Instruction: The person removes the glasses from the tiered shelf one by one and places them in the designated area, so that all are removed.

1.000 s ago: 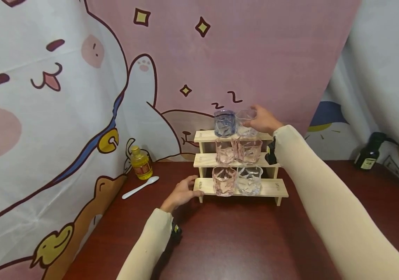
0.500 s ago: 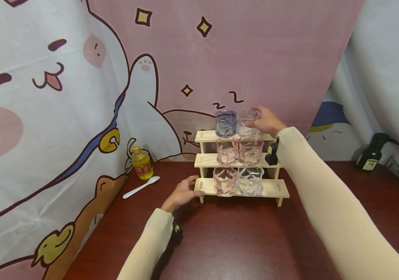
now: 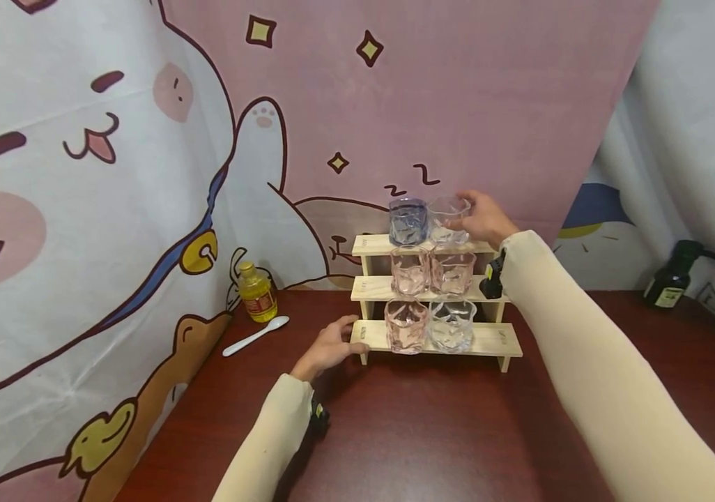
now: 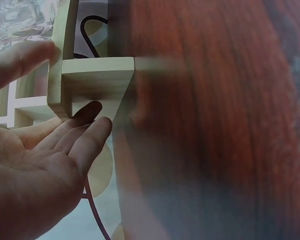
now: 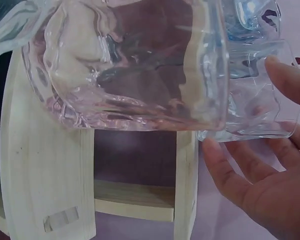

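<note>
My right hand (image 3: 486,217) holds a clear wavy glass (image 3: 440,222) on the top step of a wooden three-step stand (image 3: 494,339). In the right wrist view, thumb and fingers sit on opposite sides of that glass (image 5: 255,112). A blue glass (image 3: 408,222) stands just left of it. Two pink glasses (image 3: 410,272) share the middle step. The bottom step carries a pink glass (image 3: 405,328) and a clear glass (image 3: 452,326). My left hand (image 3: 326,348) grips the bottom step's left end, its thumb on the board (image 4: 60,75) and other fingers beyond it in the left wrist view.
Left of the stand, a bottle of yellow liquid (image 3: 257,293) stands behind a white spoon (image 3: 256,336) on the dark red table (image 3: 408,432). A dark green bottle (image 3: 673,275) is at the far right. A printed cloth (image 3: 458,90) hangs close behind the stand.
The view has shifted slightly, so everything appears a little farther right. Both hands keep their places at the glass and the stand, with no other visible change.
</note>
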The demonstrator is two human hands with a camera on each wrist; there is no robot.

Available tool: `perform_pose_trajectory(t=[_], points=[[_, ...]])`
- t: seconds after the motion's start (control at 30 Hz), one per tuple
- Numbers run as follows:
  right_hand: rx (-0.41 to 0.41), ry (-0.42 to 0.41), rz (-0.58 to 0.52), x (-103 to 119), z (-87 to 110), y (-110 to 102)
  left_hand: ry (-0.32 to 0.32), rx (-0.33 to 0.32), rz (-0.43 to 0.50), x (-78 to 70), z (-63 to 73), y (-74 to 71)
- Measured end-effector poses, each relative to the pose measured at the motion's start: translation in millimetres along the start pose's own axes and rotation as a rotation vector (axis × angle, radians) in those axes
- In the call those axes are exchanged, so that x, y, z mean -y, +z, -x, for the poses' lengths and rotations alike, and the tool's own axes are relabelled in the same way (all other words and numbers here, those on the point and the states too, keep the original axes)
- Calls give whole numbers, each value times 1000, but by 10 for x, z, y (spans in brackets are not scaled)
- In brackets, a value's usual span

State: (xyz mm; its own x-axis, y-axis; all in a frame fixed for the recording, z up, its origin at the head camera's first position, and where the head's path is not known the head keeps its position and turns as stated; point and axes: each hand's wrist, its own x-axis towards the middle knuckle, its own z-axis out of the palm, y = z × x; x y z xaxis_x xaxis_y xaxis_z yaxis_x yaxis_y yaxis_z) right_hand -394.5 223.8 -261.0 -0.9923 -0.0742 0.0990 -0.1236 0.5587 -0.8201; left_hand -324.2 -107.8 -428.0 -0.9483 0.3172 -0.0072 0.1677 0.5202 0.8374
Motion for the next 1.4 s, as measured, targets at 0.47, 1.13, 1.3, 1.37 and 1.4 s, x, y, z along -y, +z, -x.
perform_pose_trajectory(t=[0.47,1.13,1.3,1.37,1.4], points=[[-82,-43,23,-52,19,-16,-11,21,5,-10,14,36],[-54,-73,36,262,167,-257,-14,14,2,8,-10,-24],[-41,-84,81,266,234,-352,-9,21,-15,19,-20,-25],[-40,-84,78,270,256,-382,-11,20,-19,21,-21,-27],[-40,-85,82,274,267,-396,-12,18,-19,18,-18,-31]])
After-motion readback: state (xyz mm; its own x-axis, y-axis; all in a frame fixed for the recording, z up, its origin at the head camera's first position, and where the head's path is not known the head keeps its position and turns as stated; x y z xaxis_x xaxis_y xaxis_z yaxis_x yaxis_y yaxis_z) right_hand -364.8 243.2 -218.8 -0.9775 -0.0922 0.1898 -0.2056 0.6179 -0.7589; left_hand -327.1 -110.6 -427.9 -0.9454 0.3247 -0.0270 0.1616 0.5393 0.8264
